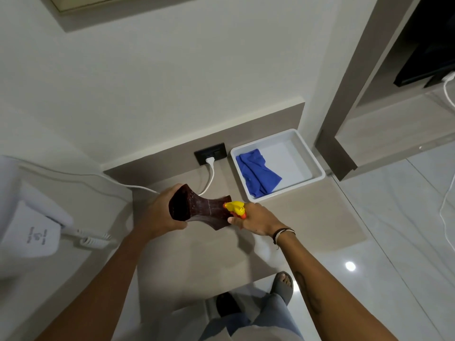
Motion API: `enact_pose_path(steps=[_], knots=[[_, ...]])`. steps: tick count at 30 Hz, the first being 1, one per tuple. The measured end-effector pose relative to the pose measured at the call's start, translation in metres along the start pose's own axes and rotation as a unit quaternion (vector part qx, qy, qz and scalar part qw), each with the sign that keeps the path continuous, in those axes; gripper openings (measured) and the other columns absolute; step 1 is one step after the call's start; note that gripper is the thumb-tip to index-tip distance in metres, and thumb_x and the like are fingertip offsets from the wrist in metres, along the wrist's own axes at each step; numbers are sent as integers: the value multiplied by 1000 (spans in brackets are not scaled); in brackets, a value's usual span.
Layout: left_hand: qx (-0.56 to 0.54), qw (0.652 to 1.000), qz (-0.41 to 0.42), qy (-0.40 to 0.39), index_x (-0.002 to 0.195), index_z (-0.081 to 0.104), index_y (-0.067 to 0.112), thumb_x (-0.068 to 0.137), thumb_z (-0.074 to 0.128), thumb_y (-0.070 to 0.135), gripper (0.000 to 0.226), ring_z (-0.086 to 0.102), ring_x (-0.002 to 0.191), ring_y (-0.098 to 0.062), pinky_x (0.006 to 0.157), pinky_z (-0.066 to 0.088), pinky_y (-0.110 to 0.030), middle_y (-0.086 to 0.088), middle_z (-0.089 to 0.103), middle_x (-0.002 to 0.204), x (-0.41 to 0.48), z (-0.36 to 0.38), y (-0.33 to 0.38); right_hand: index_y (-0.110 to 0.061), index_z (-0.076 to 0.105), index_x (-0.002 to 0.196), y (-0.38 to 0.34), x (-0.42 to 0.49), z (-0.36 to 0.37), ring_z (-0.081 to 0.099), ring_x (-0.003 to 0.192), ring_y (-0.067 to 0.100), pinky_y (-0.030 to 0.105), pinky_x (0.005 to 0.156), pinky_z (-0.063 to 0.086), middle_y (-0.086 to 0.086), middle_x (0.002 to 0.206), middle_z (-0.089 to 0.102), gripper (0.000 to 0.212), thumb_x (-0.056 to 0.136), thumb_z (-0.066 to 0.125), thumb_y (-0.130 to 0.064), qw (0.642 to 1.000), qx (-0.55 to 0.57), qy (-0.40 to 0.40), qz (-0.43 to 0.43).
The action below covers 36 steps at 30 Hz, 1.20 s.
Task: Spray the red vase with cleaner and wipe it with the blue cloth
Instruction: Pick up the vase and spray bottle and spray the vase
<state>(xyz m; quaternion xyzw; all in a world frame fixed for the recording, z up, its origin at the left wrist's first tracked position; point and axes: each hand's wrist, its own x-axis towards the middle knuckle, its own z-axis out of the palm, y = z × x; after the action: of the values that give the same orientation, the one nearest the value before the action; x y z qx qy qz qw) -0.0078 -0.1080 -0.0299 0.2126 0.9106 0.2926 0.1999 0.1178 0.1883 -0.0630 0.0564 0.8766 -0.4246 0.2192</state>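
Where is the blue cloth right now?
In the head view, the blue cloth lies crumpled in the white tray's left half, right of the wall socket.

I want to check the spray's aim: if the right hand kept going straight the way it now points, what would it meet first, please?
Most likely the red vase: the right hand points the yellow spray nozzle leftward, right at the vase's flared end, held tilted by the left hand. Depth is uncertain.

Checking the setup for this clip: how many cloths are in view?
1. The blue cloth lies crumpled in the left part of the white tray on the counter; nothing visible suggests another.
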Motion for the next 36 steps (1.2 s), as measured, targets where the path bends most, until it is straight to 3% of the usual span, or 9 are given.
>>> enact_pose_path(steps=[4, 9, 13, 15, 20, 24, 27, 31, 36], knots=[[-18, 996, -75, 35, 138, 57, 42, 50, 92, 55, 95, 67, 112, -10, 91, 57, -33, 20, 68, 121, -1, 0, 4, -20, 65, 138, -8, 2, 6, 70, 98, 23, 44, 93, 58, 3, 107, 75, 50, 103, 61, -56, 999, 11, 14, -39], [-87, 979, -174, 58, 115, 69, 30, 51, 80, 75, 79, 72, 89, -6, 66, 54, -22, 14, 74, 96, 0, -3, 10, -30, 64, 137, -24, 2, 18, 61, 85, 10, 27, 78, 45, -15, 96, 63, 41, 105, 58, -56, 994, 18, 27, -100], [-113, 968, -214, 62, 111, 74, 24, 48, 78, 78, 83, 76, 85, -15, 71, 60, -31, 2, 79, 96, 0, -4, 9, -29, 65, 127, -32, 4, 25, 66, 84, 16, 33, 76, 52, -6, 95, 71, 38, 104, 58, -58, 994, 13, 35, -103], [-117, 965, -224, 65, 113, 73, 30, 49, 77, 80, 81, 74, 90, -14, 75, 58, -30, 4, 78, 102, -2, -5, 8, -32, 63, 135, -37, 5, 25, 70, 91, 19, 38, 81, 56, -3, 103, 75, 42, 103, 57, -59, 994, 7, 33, -108], [-134, 974, -181, 28, 136, 62, 41, 70, 70, 81, 78, 68, 120, -22, 107, 54, -46, 7, 71, 129, -7, -6, 4, -33, 61, 142, -46, 6, 27, 71, 98, 21, 42, 88, 59, -3, 112, 75, 47, 103, 58, -59, 993, -8, 23, -114], [-191, 967, -166, -6, 150, 55, 41, 76, 76, 70, 82, 65, 129, -20, 116, 49, -47, 3, 68, 142, -11, -11, 3, -28, 63, 139, -56, 12, 24, 71, 95, 19, 44, 88, 60, -3, 107, 75, 46, 103, 59, -56, 991, 11, 17, -131], [-201, 968, -150, -30, 163, 40, 36, 84, 89, 41, 93, 53, 139, -12, 114, 44, -30, 8, 54, 154, -18, -15, 1, -34, 62, 139, -62, 17, 24, 70, 92, 18, 39, 83, 59, -6, 103, 75, 42, 102, 58, -55, 988, 11, 22, -152], [-152, 981, -107, -58, 167, 29, 27, 71, 98, 10, 120, 45, 139, -7, 95, 43, -5, 12, 46, 151, -21, -15, -4, -35, 61, 143, -66, 20, 19, 72, 104, 23, 43, 91, 60, -1, 120, 77, 46, 102, 59, -55, 990, -8, 18, -140], [-125, 988, -94, -7, 162, 39, 23, 61, 97, -5, 120, 52, 140, -17, 103, 43, -24, 3, 56, 150, -18, -8, -11, -26, 66, 132, -51, 18, 16, 72, 102, 28, 50, 92, 60, 4, 117, 77, 45, 101, 60, -58, 994, -44, 17, -98]])
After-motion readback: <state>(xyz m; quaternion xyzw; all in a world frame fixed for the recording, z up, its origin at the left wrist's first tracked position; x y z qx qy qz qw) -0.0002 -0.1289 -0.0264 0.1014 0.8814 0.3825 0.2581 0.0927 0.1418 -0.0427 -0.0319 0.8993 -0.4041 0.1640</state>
